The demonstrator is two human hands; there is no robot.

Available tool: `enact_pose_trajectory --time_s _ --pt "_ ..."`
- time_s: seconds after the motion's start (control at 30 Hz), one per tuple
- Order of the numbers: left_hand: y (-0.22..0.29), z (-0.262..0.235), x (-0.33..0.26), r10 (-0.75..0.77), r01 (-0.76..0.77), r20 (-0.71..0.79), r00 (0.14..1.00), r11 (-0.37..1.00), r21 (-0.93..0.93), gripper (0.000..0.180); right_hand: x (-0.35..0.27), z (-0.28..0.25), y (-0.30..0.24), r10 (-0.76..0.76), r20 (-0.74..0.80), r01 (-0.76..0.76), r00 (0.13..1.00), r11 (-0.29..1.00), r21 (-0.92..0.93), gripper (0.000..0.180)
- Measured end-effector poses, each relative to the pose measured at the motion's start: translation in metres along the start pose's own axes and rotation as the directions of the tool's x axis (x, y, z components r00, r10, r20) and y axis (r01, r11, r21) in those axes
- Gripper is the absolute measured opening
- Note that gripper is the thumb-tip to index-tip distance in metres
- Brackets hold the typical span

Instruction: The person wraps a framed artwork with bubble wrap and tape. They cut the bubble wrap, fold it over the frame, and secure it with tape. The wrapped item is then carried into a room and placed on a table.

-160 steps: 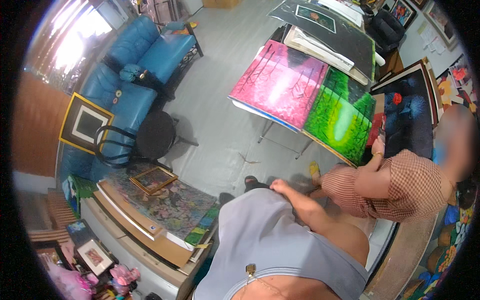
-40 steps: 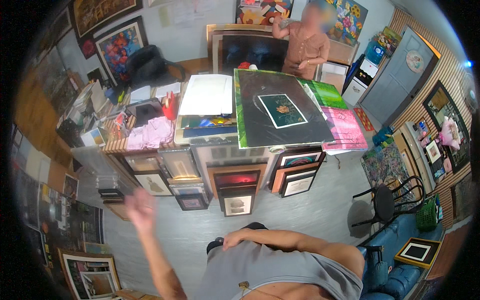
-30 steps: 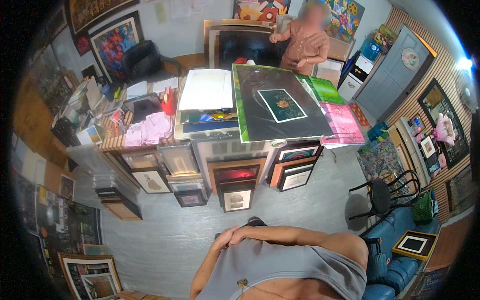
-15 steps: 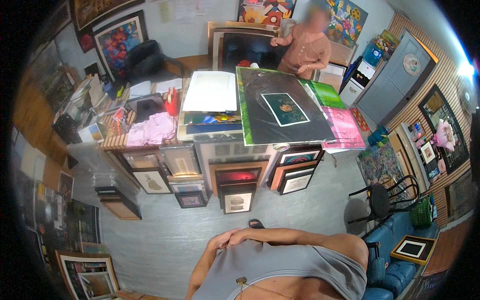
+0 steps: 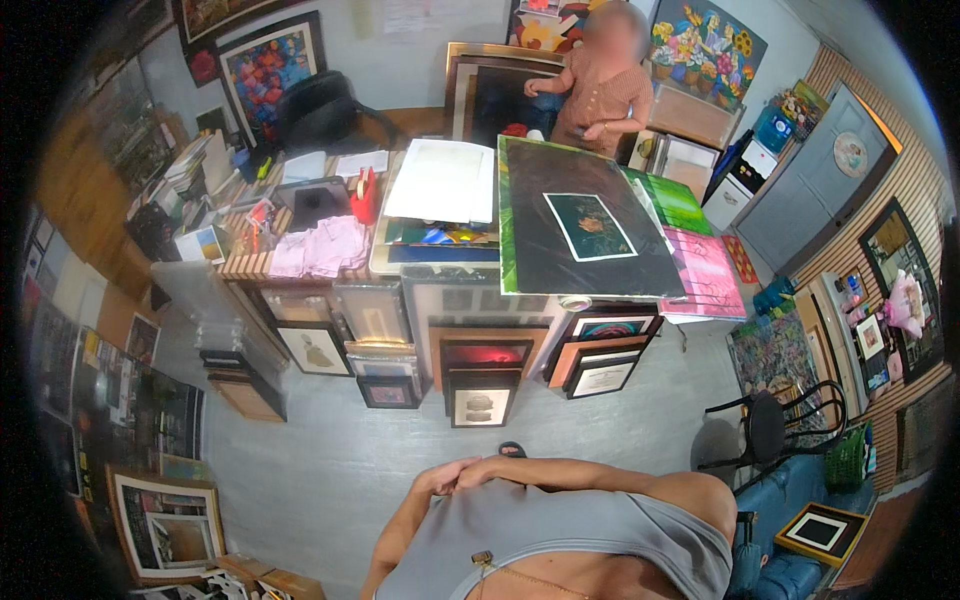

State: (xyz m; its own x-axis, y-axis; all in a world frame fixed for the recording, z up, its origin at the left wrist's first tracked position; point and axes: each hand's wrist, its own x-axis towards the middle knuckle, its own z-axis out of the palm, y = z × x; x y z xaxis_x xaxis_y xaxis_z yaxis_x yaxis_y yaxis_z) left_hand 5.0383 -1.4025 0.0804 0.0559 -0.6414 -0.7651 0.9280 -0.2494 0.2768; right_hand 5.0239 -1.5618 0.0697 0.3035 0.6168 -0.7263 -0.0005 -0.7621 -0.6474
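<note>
My left hand [image 5: 445,474] and my right hand [image 5: 474,474] meet low in front of my grey shirt [image 5: 560,530]. The left fingers lie closed over the right hand, and the right hand's fingers are mostly hidden. No object shows in either hand. Beyond them stands a long table [image 5: 232,262]. On its right part lies a large black sheet [image 5: 530,230] with green edges, bearing a white-bordered dark green print [image 5: 590,226]. A stack of white paper [image 5: 440,180] sits left of it. Across the table, a person in a brown outfit [image 5: 605,95] stands with forearms bent.
Framed pictures [image 5: 480,405] lean against the table's front. A pink cloth [image 5: 320,247] and a red tape dispenser [image 5: 364,196] lie on the left. To the right are a black chair [image 5: 768,425], a blue sofa [image 5: 800,480] and a grey door [image 5: 820,170]. A large frame [image 5: 125,520] leans at lower left.
The view has turned slightly left, so the table and room shift rightward in the picture. My hands stay together. The person across the table has shifted posture slightly.
</note>
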Motion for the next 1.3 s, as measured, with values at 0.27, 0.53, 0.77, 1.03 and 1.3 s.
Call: enact_pose_trajectory --time_s 0.27,0.53,0.77,1.03,1.3 --pt "0.006 0.037 0.011 0.059 -0.06 -0.046 0.997 0.998 -0.014 0.045 -0.007 -0.006 0.029 -0.051 -0.046 0.052 0.998 0.998 0.024 0.036" --pt "-0.006 0.028 0.074 0.314 -0.313 -0.018 0.949 0.949 0.029 0.043 -0.01 -0.016 0.059 -0.197 -0.146 0.204 0.969 0.978 0.035 0.035" --pt "0.0 0.083 0.066 0.216 -0.238 -0.343 0.914 0.971 -0.021 0.043 -0.025 0.002 0.097 -0.32 -0.233 0.331 0.918 0.943 0.013 0.035" --pt "-0.04 0.041 0.116 0.271 -0.533 -0.846 0.46 0.846 -0.018 0.039 -0.079 -0.037 0.147 -0.213 -0.376 0.265 0.902 0.96 0.093 0.026" --pt "0.104 0.158 -0.127 0.658 -0.626 -0.615 -0.434 0.271 0.731 0.02 -0.256 -0.199 0.008 -0.408 -0.809 0.645 0.423 0.763 -0.047 0.019"
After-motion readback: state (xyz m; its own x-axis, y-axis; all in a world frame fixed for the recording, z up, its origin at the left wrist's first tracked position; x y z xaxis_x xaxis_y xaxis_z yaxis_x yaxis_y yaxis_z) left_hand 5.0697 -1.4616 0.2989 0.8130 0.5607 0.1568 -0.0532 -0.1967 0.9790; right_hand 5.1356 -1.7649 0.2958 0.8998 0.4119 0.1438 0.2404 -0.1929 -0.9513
